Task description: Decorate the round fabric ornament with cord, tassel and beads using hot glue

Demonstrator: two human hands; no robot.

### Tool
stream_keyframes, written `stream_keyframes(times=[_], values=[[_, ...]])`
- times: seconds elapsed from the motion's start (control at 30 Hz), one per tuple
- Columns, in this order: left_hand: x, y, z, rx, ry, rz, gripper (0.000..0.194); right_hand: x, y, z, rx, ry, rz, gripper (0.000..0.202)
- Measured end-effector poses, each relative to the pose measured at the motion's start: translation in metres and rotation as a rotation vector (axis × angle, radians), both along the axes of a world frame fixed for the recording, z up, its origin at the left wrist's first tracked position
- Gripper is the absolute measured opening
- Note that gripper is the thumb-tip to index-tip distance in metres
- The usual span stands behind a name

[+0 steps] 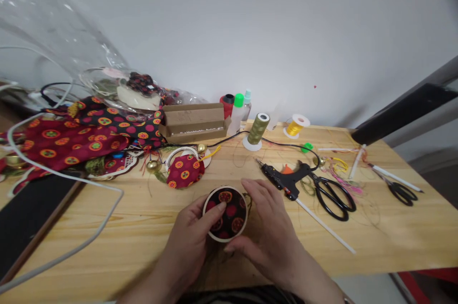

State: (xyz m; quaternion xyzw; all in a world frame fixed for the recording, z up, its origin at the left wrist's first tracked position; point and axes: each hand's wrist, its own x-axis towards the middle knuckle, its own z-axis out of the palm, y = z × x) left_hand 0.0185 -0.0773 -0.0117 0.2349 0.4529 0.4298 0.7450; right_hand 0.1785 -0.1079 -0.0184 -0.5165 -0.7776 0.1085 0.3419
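Observation:
My left hand (189, 242) holds a small round hoop (231, 211) covered in black fabric with red and orange round motifs. The thumb presses on the fabric's face, and the other fingers are hidden beneath. At the hoop's right side is my right hand (270, 227), its fingers stretched out and the thumb spread away from them near the lower rim. Whether the right fingertips touch the rim I cannot tell. Just beyond the hoop lies a round maroon patterned fabric piece (186, 170). A black glue gun (286, 181) with a white glue stick (325, 225) rests to the right.
Black-handled scissors (332, 198) lie beside the glue gun, smaller scissors (400, 193) further right. Green thread (259, 130), yellow thread (295, 127) and an open cardboard box (195, 122) stand behind. Patterned fabric (71, 144) and a white cable (107, 220) spread across the left.

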Motion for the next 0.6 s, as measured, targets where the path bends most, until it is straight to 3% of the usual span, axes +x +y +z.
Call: stream_keyframes(times=[0.2, 0.43, 0.6], values=[[-0.001, -0.002, 0.0, -0.015, -0.076, -0.036, 0.028, 0.003, 0.007, 0.012, -0.163, 0.006, 0.139, 0.091], [-0.008, 0.002, 0.006, -0.012, -0.082, -0.009, 0.015, 0.005, 0.006, 0.009, -0.229, 0.076, 0.133, 0.088], [-0.021, 0.009, 0.011, -0.001, 0.018, -0.062, 0.019, 0.014, 0.01, 0.015, -0.255, 0.052, 0.146, 0.087]])
